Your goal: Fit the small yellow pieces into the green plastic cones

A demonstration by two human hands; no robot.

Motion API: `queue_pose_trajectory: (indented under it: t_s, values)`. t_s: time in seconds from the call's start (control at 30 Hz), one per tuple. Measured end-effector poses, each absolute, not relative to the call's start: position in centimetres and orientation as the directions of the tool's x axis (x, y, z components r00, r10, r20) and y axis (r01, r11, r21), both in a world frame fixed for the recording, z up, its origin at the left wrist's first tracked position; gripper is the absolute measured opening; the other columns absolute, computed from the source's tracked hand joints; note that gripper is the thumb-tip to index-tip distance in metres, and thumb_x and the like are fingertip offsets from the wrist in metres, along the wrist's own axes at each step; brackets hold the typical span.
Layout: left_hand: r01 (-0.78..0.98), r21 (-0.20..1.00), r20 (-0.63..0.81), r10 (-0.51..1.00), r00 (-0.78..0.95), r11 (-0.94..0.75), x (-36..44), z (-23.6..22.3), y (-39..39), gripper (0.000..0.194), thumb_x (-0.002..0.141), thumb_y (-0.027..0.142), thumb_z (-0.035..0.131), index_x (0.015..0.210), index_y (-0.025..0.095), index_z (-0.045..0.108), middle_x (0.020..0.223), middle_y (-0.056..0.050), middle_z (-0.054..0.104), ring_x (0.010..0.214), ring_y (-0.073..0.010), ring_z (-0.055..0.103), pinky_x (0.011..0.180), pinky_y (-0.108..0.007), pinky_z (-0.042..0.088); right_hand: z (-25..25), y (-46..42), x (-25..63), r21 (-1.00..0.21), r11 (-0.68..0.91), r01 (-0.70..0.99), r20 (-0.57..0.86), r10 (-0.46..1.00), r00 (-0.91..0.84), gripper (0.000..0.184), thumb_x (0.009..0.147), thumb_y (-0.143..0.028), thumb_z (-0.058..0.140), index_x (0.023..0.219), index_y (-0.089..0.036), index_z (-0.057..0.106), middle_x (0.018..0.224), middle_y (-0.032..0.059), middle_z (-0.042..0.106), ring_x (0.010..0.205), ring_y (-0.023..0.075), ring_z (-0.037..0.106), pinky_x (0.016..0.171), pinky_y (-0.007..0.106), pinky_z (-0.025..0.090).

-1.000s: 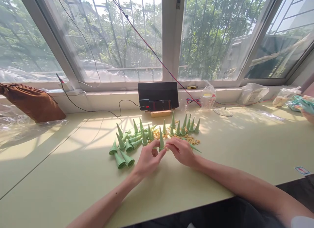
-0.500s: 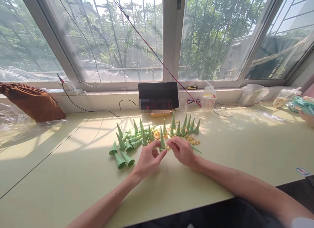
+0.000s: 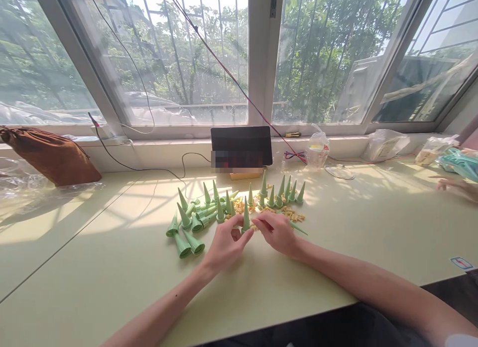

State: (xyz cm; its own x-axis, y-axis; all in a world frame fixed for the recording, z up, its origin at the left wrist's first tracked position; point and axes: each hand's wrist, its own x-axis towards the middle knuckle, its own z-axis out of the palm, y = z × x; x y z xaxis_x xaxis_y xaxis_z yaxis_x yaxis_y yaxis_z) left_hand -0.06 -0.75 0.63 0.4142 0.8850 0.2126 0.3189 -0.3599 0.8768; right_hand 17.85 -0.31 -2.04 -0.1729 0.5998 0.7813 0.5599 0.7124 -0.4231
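My left hand [image 3: 228,240] is closed around the base of a green plastic cone [image 3: 246,215], which stands upright with its tip pointing up. Close on its right, my right hand [image 3: 275,230] is in a pinch beside the cone's lower part; whatever its fingertips hold is too small to make out. Behind my hands lie small yellow pieces [image 3: 295,215] in loose heaps. More green cones stand upright among them, such as one cone [image 3: 264,185] at the back. To the left, several cones lie on their sides, open ends showing, including one cone [image 3: 182,247] near me.
A dark tablet [image 3: 241,140] leans at the back by the window. On the left slumps a brown drawstring bag [image 3: 63,160]. Plastic bags [image 3: 318,148] and a coiled white cable [image 3: 339,172] lie at the back right. Another person's hand [image 3: 457,185] reaches in at the right edge.
My right hand has shifted slightly left, closer to the cone in my left hand. At the far right, another person's hand has come further into view over the table.
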Motion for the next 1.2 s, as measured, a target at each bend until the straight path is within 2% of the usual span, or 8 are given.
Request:
queue_pose_trajectory:
  t_s: [0.2,0.4,0.8,1.0,1.2]
  values:
    - [0.312,0.882,0.206,0.884,0.419,-0.353,-0.05,0.44,-0.75,0.025,0.088,0.042,0.056,0.095,0.018,0.061,0.082,-0.002,0.061,0.052,-0.0095,0.049,0.045,-0.022,0.039,-2.32,-0.27,17.77,-0.411,0.691,0.594,0.75,0.627,-0.211,0.04,0.101,-0.036,0.042,0.066,-0.019,0.052,0.051,-0.0039,0.045,0.046,0.0082,0.036,0.047,0.021,0.03]
    - [0.337,0.877,0.198,0.895,0.399,-0.343,-0.06,0.46,-0.71,0.026,0.086,0.043,0.058,0.093,0.018,0.061,0.072,0.0,0.059,0.048,-0.0093,0.049,0.043,-0.022,0.04,-2.29,-0.39,17.68,-0.35,0.691,0.633,0.766,0.6,-0.232,0.039,0.1,-0.032,0.043,0.065,-0.019,0.051,0.05,-0.0046,0.043,0.045,0.008,0.035,0.047,0.021,0.029]
    - [0.337,0.899,0.146,0.916,0.374,-0.281,-0.07,0.49,-0.76,0.028,0.082,0.044,0.063,0.082,0.018,0.055,0.068,0.004,0.052,0.04,-0.0091,0.054,0.037,-0.021,0.038,-2.11,-0.46,17.67,-0.317,0.694,0.646,0.763,0.592,-0.262,0.04,0.101,-0.031,0.04,0.063,-0.019,0.05,0.051,-0.0034,0.046,0.047,0.008,0.035,0.048,0.021,0.027]
    - [0.333,0.908,0.116,0.917,0.38,-0.253,-0.1,0.45,-0.74,0.029,0.082,0.046,0.064,0.084,0.019,0.054,0.068,0.003,0.056,0.041,-0.0115,0.058,0.037,-0.021,0.04,-2.3,-0.21,17.81,-0.297,0.703,0.646,0.763,0.582,-0.282,0.039,0.1,-0.029,0.042,0.063,-0.018,0.05,0.052,-0.0037,0.046,0.048,0.0079,0.034,0.048,0.021,0.027]
    - [0.334,0.92,0.06,0.917,0.393,-0.203,-0.31,0.21,-0.67,0.031,0.083,0.048,0.064,0.081,0.02,0.051,0.045,0.007,0.048,0.036,-0.0135,0.054,0.035,-0.021,0.039,-2.69,0.11,17.82,-0.279,0.713,0.643,0.764,0.571,-0.301,0.038,0.1,-0.027,0.043,0.063,-0.018,0.047,0.053,-0.0036,0.046,0.048,0.0073,0.034,0.049,0.021,0.025]
